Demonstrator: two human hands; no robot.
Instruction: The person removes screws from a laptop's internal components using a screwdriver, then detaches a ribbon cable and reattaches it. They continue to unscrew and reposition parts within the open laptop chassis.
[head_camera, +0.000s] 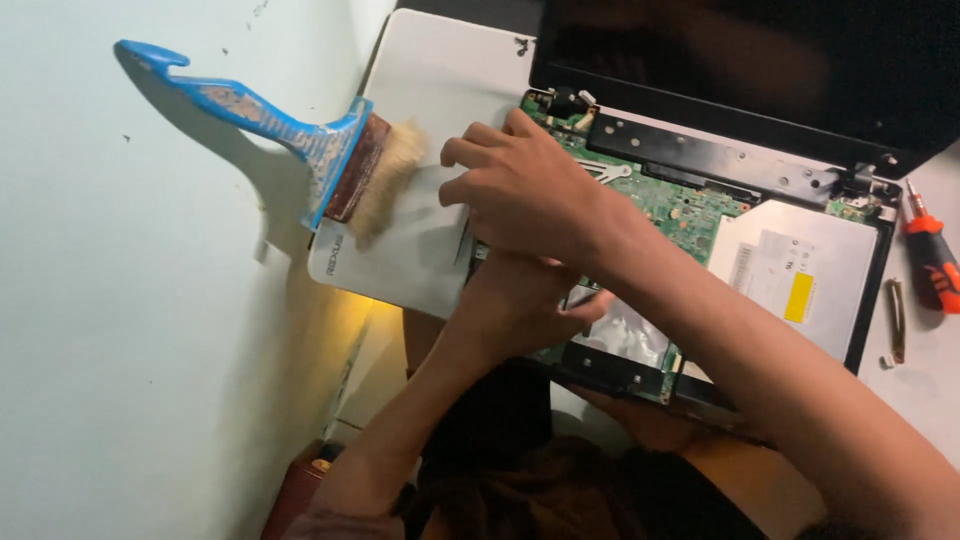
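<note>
A blue-handled brush lies at the far left, its pale bristles resting on the edge of a white panel, just left of the upper hand's fingertips.

The two arms cross over an opened laptop. The left hand comes up from the lower left and lies below and partly under the other hand. Its fingers curl down onto the laptop's near left corner, close to the white panel's edge. Whether it grips anything there cannot be told; the fingertips are hidden.

The right hand reaches in from the lower right, its forearm crossing over the laptop. The fingers are half bent and close together, pressed down where the white panel meets the green board. What lies under the fingers is hidden, so whether it holds something cannot be told.

Right of this hand, the green board shows beside a black hinge bar, with the dark screen standing beyond it. Further right sits a silver drive with a yellow label. Beyond the laptop's right edge, well away from both hands, lie a small thin metal piece and an orange and black screwdriver.
</note>
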